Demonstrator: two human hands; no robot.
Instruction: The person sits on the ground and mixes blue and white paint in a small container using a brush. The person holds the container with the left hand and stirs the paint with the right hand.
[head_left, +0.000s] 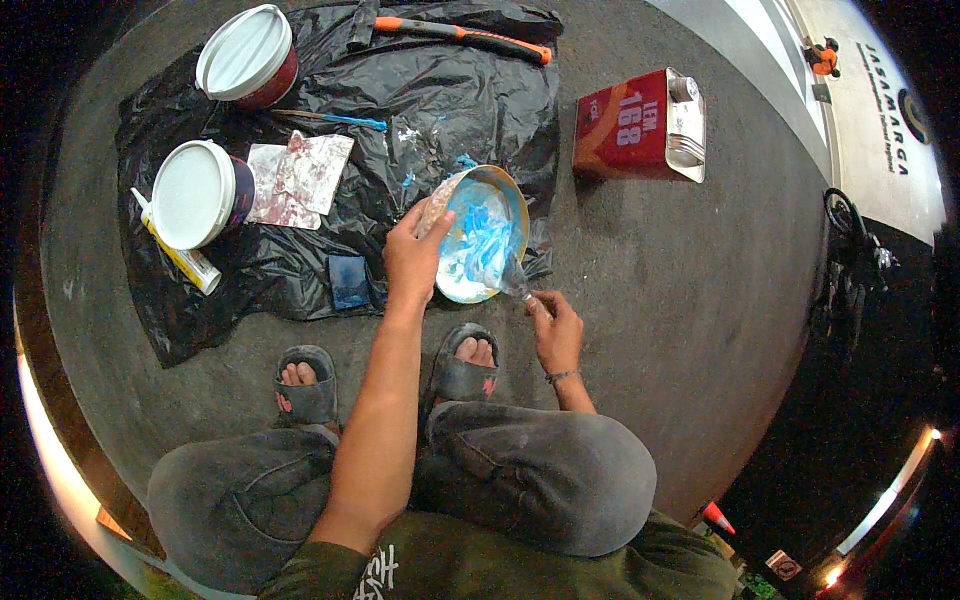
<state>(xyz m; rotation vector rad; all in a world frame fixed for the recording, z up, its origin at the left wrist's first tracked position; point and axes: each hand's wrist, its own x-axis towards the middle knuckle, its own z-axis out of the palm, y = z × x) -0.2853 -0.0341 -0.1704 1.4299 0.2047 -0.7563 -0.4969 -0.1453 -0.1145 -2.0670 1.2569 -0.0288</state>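
My left hand (413,258) grips the near-left side of a round tin (519,208), thumb over its rim, and the tin leans with its mouth toward me. Inside it lies thick white paste streaked with bright blue (480,238), not evenly blended. In my right hand (560,335) is the handle of a putty knife (515,277), its blade at the tin's lower right edge, against the paste. How much of the blade is sunk in the paste I cannot tell. Both hands are over the near right part of a black plastic sheet (460,110).
Two white-lidded tubs (190,195), a yellow-white tube (185,255), stained cardboard (325,165), a blue-tipped brush (350,122), a dark blue square (349,282) and an orange-handled hammer (460,32) lie on the sheet. A red metal can (620,125) stands right of it. My sandalled feet are close below.
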